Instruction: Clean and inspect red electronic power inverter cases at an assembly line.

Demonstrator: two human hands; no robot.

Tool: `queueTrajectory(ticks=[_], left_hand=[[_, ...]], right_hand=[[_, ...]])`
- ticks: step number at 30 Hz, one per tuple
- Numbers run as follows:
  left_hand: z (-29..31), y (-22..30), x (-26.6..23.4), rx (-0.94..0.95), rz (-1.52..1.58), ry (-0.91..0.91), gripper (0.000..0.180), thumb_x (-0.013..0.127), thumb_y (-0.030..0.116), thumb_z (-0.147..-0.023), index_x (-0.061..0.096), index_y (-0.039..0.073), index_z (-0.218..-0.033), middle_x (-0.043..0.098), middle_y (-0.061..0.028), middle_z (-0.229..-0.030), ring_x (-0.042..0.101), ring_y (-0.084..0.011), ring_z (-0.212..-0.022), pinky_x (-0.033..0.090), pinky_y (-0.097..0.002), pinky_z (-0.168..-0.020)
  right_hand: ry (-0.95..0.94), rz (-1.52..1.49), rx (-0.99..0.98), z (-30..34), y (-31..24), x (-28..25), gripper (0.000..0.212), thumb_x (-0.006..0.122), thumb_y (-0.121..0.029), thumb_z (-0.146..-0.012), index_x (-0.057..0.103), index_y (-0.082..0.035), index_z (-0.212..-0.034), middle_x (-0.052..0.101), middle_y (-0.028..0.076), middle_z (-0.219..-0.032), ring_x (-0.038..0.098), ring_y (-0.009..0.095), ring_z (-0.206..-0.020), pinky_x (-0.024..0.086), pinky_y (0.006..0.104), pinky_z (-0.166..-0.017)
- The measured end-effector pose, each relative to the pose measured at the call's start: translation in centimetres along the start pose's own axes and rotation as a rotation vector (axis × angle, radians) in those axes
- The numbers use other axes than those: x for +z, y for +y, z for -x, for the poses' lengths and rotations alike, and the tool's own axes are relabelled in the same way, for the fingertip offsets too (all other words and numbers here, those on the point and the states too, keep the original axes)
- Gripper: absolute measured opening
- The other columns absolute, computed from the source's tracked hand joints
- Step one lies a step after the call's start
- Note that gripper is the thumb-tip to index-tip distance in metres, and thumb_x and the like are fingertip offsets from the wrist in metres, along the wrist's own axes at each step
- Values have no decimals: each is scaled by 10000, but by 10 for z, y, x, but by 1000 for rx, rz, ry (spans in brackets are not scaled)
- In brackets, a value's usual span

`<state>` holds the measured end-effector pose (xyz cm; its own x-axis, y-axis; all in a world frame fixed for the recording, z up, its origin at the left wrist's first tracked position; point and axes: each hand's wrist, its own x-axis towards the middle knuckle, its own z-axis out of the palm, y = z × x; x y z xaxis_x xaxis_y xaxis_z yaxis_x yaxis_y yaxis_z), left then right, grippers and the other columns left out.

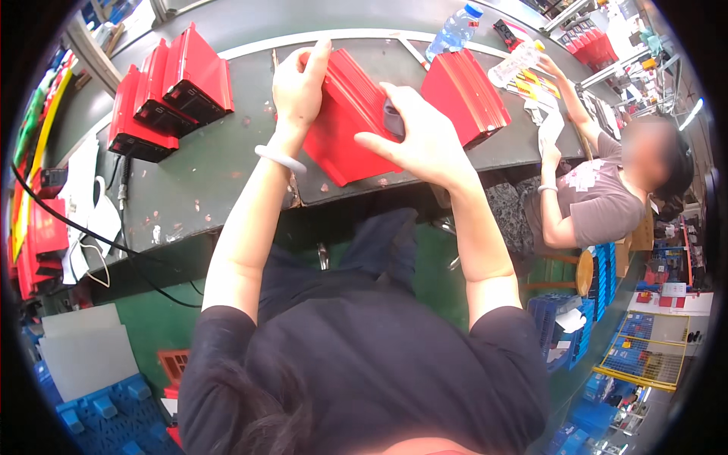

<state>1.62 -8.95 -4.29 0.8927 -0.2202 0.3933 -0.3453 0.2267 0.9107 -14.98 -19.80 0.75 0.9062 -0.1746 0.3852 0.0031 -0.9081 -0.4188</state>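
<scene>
Head view: left hand (299, 83) and right hand (425, 140) both clasp the red ribbed casing (350, 129) near the worktop's (197, 174) front edge; steady grip suits wiping.

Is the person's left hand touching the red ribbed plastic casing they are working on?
Touching. The head view shows the left hand gripping the upper left edge of the red ribbed plastic casing, fingers wrapped over its rim with no gap.

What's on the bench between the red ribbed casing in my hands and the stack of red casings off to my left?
Nothing: in the head view, only bare dark green bench separates the held red ribbed casing from the stacked red casings.
</scene>
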Motion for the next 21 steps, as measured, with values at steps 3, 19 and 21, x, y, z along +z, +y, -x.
queueTrajectory(ticks=[3, 19, 21], left_hand=[[6, 7, -11, 15, 105, 109, 352, 625, 320, -897, 658, -15, -791, 604, 11, -693, 499, -69, -666, 407, -242, -636], [52, -36, -85, 115, 352, -173, 528, 414, 452, -974, 451, 45, -1308, 552, -134, -1232, 572, -246, -1031, 476, -397, -933], [43, -88, -129, -476, 753, -122, 441, 452, 320, -989, 421, 49, -1336, 539, -118, -1224, 546, -210, -1075, 485, -383, -940]], right_hand=[[252, -278, -27, 0, 11, -10, 381, 690, -255, -830, 587, -40, -1127, 599, 30, -938, 585, 169, -855, 468, 295, -801], [-514, -2144, 675, 66, 19, 90, 763, 299, -742, -875, 574, -94, -1171, 634, 29, -898, 596, 166, -722, 395, 275, -520], [-406, -2108, 799, 59, 4, 89, 705, 350, -713, -881, 576, -100, -1147, 633, 21, -881, 586, 152, -700, 376, 260, -508]])
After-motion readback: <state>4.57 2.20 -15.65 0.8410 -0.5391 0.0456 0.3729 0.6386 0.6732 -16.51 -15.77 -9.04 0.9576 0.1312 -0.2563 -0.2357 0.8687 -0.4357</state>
